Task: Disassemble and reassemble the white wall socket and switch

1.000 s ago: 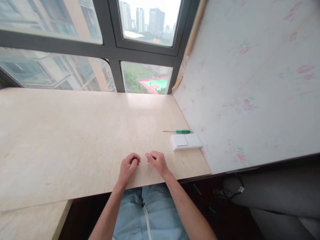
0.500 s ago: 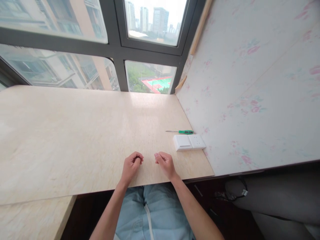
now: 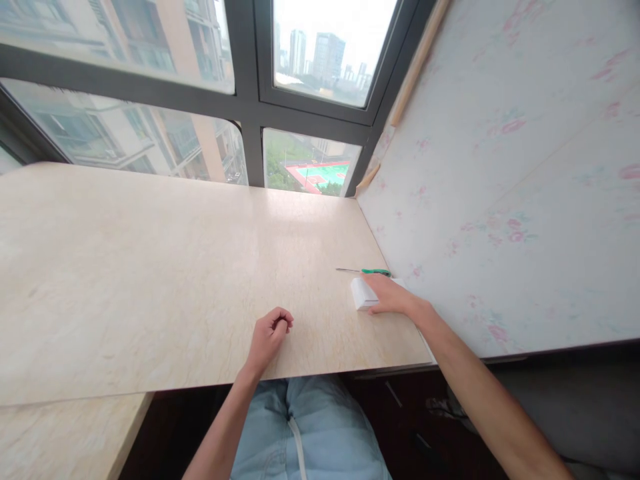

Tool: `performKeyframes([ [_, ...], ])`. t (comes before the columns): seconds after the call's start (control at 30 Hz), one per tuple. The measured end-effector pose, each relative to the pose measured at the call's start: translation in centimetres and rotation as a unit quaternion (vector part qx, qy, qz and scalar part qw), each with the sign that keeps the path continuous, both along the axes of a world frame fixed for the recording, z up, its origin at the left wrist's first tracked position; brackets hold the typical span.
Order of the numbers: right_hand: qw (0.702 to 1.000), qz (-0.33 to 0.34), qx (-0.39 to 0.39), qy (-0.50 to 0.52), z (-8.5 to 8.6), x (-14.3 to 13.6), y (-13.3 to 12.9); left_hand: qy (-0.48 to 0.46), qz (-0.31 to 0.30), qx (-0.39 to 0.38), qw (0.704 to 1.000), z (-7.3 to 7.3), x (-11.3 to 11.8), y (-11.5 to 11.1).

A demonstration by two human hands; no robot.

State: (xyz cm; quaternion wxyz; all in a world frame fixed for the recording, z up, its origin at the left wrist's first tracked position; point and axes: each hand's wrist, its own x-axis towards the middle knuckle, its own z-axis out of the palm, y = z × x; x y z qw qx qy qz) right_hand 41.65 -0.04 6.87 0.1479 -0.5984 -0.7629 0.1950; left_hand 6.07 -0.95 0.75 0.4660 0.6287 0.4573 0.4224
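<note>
My right hand (image 3: 390,295) lies over a white wall switch and socket unit (image 3: 361,295), its thumb on the near side and its fingers at the far side. The hand covers most of the unit, leaving the left end in sight. Just behind it, a screwdriver (image 3: 376,272) with a green handle rests on the stone sill, its thin shaft pointing left. My left hand (image 3: 270,335) rests near the sill's front edge, curled into a loose fist with nothing visible in it.
The pale marble-like sill (image 3: 165,280) runs left and back to a dark window frame (image 3: 250,107). A flower-patterned wall (image 3: 480,220) bounds it on the right. My legs in light blue trousers (image 3: 320,427) are below the front edge.
My right hand has moved right from the front of the sill onto the switch and socket unit. My left hand stays curled in about the same place. The view has shifted slightly.
</note>
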Motion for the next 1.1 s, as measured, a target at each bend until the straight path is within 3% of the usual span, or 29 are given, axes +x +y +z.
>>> performKeyframes([
  [0.2,1.0,0.019,-0.02,0.014,1.6,-3.2,0.5,-0.03,-0.01,-0.007,0.999,-0.2,-0.3,0.1],
  [0.4,0.989,0.055,-0.001,0.139,1.8,-11.7,-0.8,-0.17,-0.044,-0.002,0.984,-0.3,0.0,-0.9],
  [0.57,0.927,0.072,-0.076,0.361,0.4,-19.2,-1.2,-0.31,-0.085,-0.05,0.946,0.3,-1.1,-2.0],
  [0.67,0.894,0.089,-0.137,0.418,-0.1,-21.8,-1.2,-0.338,-0.075,-0.07,0.935,1.0,-3.1,-2.5],
  [0.87,0.871,0.102,-0.211,0.433,-0.9,-22.7,-0.7,-0.318,-0.058,-0.097,0.941,1.2,-5.9,-2.8],
  [1.1,0.899,0.122,-0.183,0.379,-0.7,-21.0,-1.0,-0.292,-0.06,-0.078,0.951,0.6,-6.3,-2.7],
])
